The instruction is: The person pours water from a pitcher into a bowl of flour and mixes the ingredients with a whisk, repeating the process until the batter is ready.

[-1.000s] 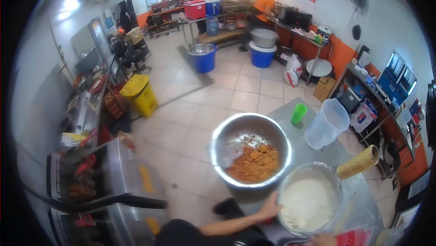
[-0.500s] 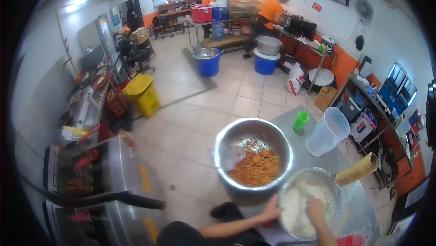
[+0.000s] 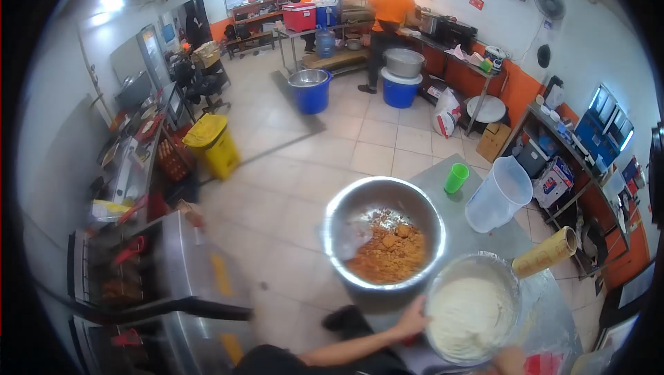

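Note:
A metal bowl holds pale, wet batter with swirl marks on its surface. My left hand grips this bowl's left rim, thumb toward the rim and fingers partly hidden. Down at the lower right edge of the bowl, my right hand is blurred and its fingers cannot be made out. Behind the batter bowl stands a larger steel bowl with orange-brown crumbly bits and a clear plastic bag inside.
The steel table also bears a green cup, a clear plastic pitcher and a yellowish roll. Fryers stand left. A yellow bin and blue tubs are on the floor. A person in orange stands at the back counter.
My right hand has moved from inside the batter down to the bowl's lower right edge, leaving the batter surface in view. My left hand stays on the rim. The person in orange has shifted left.

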A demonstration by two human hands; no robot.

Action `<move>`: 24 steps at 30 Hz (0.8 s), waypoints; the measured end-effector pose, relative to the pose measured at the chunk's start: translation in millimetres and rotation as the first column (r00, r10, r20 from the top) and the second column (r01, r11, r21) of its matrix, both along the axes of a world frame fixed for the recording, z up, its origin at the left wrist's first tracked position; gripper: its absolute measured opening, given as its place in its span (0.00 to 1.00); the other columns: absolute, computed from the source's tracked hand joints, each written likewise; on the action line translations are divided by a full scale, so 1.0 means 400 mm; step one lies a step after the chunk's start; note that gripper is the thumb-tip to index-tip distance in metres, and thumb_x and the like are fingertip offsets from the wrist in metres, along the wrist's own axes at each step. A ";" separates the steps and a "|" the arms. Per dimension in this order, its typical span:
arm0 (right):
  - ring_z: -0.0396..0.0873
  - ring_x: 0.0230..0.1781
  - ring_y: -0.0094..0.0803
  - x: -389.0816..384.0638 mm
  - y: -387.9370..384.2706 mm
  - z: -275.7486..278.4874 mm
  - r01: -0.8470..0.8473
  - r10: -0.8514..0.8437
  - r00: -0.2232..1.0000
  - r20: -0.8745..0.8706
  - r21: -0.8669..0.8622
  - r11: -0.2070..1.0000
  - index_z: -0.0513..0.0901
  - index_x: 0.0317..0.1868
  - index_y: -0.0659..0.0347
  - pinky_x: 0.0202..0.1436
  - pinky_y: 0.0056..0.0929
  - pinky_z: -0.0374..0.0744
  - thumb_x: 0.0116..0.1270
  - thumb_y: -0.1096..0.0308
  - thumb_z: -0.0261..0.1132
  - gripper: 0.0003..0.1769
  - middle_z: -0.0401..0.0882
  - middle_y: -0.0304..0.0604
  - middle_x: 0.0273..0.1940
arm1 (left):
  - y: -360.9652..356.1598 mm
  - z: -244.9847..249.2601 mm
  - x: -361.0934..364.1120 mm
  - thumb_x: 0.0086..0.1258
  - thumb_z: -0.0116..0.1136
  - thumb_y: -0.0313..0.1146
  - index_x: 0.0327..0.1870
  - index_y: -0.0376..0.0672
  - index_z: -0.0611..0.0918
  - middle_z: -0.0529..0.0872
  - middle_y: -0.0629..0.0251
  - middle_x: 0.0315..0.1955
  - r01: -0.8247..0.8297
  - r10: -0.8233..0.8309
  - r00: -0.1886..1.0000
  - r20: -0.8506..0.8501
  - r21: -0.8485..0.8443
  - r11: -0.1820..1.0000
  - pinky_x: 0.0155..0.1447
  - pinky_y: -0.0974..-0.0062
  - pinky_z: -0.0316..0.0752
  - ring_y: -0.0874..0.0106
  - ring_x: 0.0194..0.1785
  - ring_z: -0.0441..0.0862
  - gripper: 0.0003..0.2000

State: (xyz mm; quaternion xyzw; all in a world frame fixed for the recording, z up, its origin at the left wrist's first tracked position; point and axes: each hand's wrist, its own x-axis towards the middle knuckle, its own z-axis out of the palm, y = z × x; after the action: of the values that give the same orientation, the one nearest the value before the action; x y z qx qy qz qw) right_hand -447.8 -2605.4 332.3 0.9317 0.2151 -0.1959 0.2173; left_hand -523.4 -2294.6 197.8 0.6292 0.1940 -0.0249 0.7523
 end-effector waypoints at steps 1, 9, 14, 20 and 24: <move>0.80 0.29 0.44 0.040 -0.022 -0.024 -0.090 0.089 0.994 0.069 0.002 0.996 0.80 0.29 0.60 0.32 0.40 0.77 0.52 0.66 0.58 0.08 0.80 0.49 0.25 | -0.010 -0.030 0.005 0.55 0.60 0.31 0.63 0.39 0.61 0.78 0.58 0.34 -0.022 0.022 0.999 0.031 -0.014 1.000 0.36 0.70 0.72 0.69 0.33 0.75 0.33; 0.78 0.28 0.45 0.190 0.259 -0.203 -0.183 0.037 0.918 0.394 0.341 0.922 0.78 0.32 0.63 0.32 0.41 0.75 0.59 0.67 0.54 0.09 0.78 0.51 0.26 | -0.010 0.017 0.009 0.56 0.59 0.31 0.62 0.40 0.62 0.78 0.60 0.31 -0.070 0.068 0.997 0.029 0.067 0.995 0.33 0.72 0.72 0.72 0.31 0.75 0.31; 0.79 0.32 0.49 -0.072 0.418 0.004 0.005 0.013 0.999 -0.039 0.433 0.901 0.76 0.38 0.63 0.36 0.47 0.76 0.59 0.61 0.56 0.14 0.79 0.54 0.28 | 0.015 0.128 -0.014 0.57 0.58 0.30 0.59 0.40 0.64 0.78 0.58 0.34 -0.089 0.085 0.989 0.123 0.027 0.996 0.39 0.73 0.73 0.71 0.35 0.75 0.28; 0.80 0.36 0.48 -0.136 0.141 0.046 0.036 0.013 0.976 -0.216 0.222 0.974 0.79 0.41 0.58 0.40 0.46 0.77 0.58 0.60 0.57 0.14 0.81 0.51 0.32 | -0.004 0.032 0.000 0.56 0.59 0.28 0.60 0.39 0.63 0.78 0.57 0.40 -0.078 0.075 0.997 0.033 0.086 0.993 0.41 0.73 0.73 0.72 0.39 0.75 0.29; 0.80 0.37 0.44 -0.008 0.034 0.165 0.148 -0.159 0.982 -0.104 -0.110 0.983 0.82 0.42 0.54 0.41 0.41 0.77 0.53 0.60 0.61 0.16 0.81 0.43 0.33 | -0.002 0.004 0.009 0.56 0.59 0.29 0.61 0.38 0.62 0.78 0.58 0.38 -0.060 0.060 0.993 0.101 0.003 0.998 0.40 0.73 0.73 0.72 0.38 0.75 0.30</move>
State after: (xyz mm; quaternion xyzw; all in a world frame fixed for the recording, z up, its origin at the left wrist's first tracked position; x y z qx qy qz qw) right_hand -451.2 -2592.0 398.3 0.9207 0.1442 -0.2751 0.2362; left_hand -519.6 -2295.6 199.3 0.6258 0.1745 0.0303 0.7596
